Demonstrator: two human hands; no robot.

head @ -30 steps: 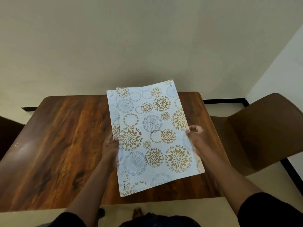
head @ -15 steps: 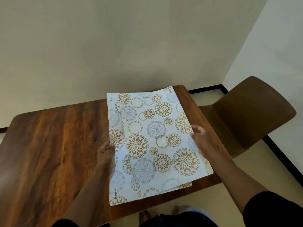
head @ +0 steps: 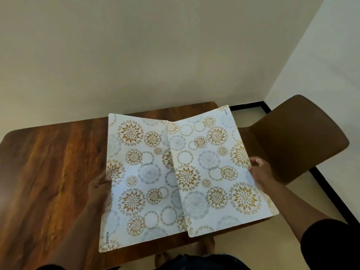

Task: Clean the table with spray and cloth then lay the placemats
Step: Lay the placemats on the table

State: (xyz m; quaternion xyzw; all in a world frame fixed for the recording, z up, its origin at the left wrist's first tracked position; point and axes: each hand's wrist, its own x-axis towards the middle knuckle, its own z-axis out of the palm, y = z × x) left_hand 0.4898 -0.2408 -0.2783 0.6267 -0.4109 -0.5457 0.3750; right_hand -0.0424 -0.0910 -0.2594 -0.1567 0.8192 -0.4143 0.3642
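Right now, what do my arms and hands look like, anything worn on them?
Both forearms are bare. A dark sleeve covers the right upper arm, and a bit of dark sleeve shows at the left arm's lower edge. The left hand and right hand show no gloves.

Light: soft, even indoor light, moderately bright
Glare: pale sheen on the table (head: 11,191) at left
Edges: wide-angle bending
Sharpness: slightly soft throughout

Your left placemat (head: 136,182) lies over the table (head: 48,162)'s right part, your left hand (head: 99,189) at its left edge; your right placemat (head: 218,172) overlaps its right side, held by your right hand (head: 260,171). The chair (head: 292,137) stands right of the table; the wall (head: 155,55) lies behind.
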